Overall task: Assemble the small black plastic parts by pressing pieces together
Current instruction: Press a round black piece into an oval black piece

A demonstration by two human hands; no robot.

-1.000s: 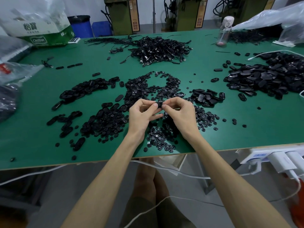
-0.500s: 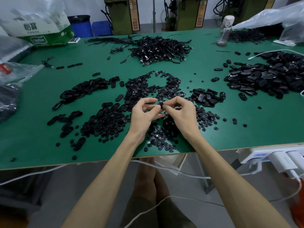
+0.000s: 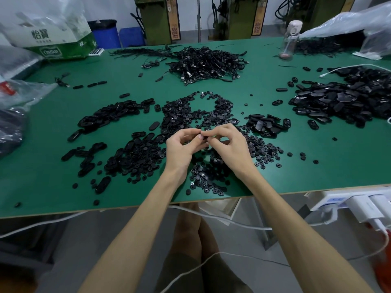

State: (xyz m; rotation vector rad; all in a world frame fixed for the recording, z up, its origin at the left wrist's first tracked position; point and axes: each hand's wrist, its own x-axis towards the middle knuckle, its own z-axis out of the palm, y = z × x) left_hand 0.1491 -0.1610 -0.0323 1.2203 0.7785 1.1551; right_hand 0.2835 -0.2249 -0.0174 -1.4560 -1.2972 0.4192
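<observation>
Green laminate covers the table [image 3: 349, 166], which fills most of the view and carries everything else. Spread over it are heaps of black plastic: a wide heap of oval shells [image 3: 342, 98] far off to the right, a tangle of cables [image 3: 207, 62] at the far side, a long heap of ovals [image 3: 110, 115] to the left, and in the middle a ring-shaped spread of little round discs [image 3: 184, 111] that runs down under the hands to the near edge. A smaller cluster of shells [image 3: 264, 125] lies just to the right of the right hand. Both bare arms reach in from the near edge and meet over the discs. The left hand [image 3: 182, 146] and the right hand [image 3: 230, 144] are together, fingers curled, with the thumb and forefinger tips of each touching those of the other. Between those tips they pinch a small black part [image 3: 204, 138], held off the table, straight ahead of the person and as near to one hand as to the other. So much of it is covered that I cannot tell its shape or which way its long side runs. By my reading the pieces are being squeezed together, and the push has to run sideways, fingertip toward fingertip, with the two pieces kept square. For the next piece, discs lie directly below either hand; the shells are nearer the right.
</observation>
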